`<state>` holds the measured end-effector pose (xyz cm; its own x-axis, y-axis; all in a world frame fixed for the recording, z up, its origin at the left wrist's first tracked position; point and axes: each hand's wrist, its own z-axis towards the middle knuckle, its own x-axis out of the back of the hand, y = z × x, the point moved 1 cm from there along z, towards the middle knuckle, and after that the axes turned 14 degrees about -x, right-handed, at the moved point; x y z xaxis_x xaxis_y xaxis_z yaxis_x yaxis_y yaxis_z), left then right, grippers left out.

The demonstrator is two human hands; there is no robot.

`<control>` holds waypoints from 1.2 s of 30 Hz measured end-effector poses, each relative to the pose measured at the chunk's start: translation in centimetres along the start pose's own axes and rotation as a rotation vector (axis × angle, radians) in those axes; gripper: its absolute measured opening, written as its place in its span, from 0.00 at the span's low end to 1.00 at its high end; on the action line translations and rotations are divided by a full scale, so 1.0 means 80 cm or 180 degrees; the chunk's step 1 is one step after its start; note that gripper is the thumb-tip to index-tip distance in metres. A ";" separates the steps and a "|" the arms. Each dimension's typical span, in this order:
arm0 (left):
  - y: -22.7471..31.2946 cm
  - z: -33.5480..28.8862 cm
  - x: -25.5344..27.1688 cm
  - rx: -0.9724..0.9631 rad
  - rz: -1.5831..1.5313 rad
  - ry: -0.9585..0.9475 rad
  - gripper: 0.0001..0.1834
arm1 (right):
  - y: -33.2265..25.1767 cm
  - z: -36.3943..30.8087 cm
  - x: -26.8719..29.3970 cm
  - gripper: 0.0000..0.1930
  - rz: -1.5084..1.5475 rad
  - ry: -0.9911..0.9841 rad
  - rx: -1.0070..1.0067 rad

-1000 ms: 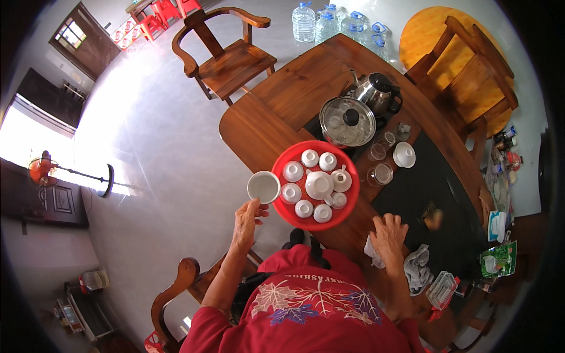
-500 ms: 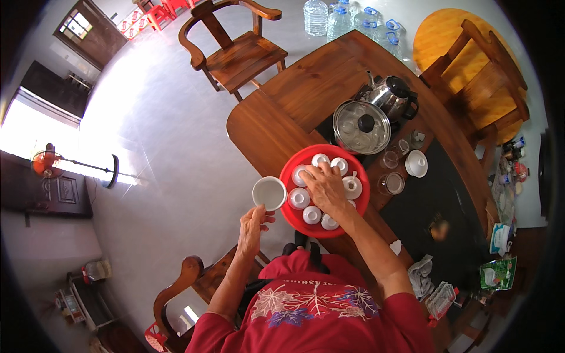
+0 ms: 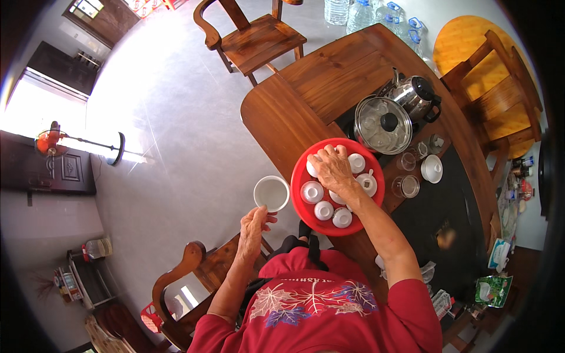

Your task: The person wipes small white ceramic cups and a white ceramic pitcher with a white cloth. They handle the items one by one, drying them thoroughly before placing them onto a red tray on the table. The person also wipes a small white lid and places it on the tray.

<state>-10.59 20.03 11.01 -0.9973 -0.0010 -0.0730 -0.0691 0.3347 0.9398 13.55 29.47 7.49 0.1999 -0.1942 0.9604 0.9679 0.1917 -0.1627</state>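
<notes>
My left hand (image 3: 254, 226) pinches the rim of a wide white cup (image 3: 272, 194), holding it mouth up over the floor, left of a red basin (image 3: 301, 213). Inside the basin sit several small white cups (image 3: 312, 192), bottoms up, and a white lidded pot (image 3: 366, 183). My right hand (image 3: 334, 172) reaches into the far side of the basin. Its fingers curl down over a small white cup there, mostly hidden beneath them. Another white cup (image 3: 313, 169) shows beside these fingers.
The basin rests at the edge of a wooden tea table (image 3: 282, 117). Beyond it stand a glass-lidded pot (image 3: 382, 125), a steel kettle (image 3: 415, 97), glass cups (image 3: 407, 186) and a white bowl (image 3: 431, 169). Wooden chairs (image 3: 259, 44) and water bottles (image 3: 391, 20) surround the table.
My right hand has moved farther across the basin, now covering the cup at its far edge. My left hand still holds the wide cup beside the basin. The whole view has shifted slightly.
</notes>
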 end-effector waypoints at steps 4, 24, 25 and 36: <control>0.001 0.000 -0.001 0.0008 -0.0023 -0.0017 0.23 | -0.022 -0.009 0.043 0.08 0.0260 0.0020 0.0135; 0.006 -0.005 -0.001 -0.0113 0.0054 -0.0158 0.23 | -0.057 -0.078 0.008 0.09 -0.0053 -0.0487 -0.0090; 0.006 -0.005 -0.001 -0.0120 0.0052 -0.0163 0.23 | -0.057 -0.079 0.012 0.10 -0.0050 -0.0553 -0.0125; -0.003 -0.007 -0.005 -0.0213 0.0208 -0.0360 0.22 | 0.002 -0.109 0.079 0.16 0.0467 0.0538 -0.1085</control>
<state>-10.19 19.40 11.04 -0.9910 0.1260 -0.0446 -0.0094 0.2671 0.9636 16.29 19.88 11.56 0.3344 -0.3493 0.8753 0.9166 -0.0954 -0.3883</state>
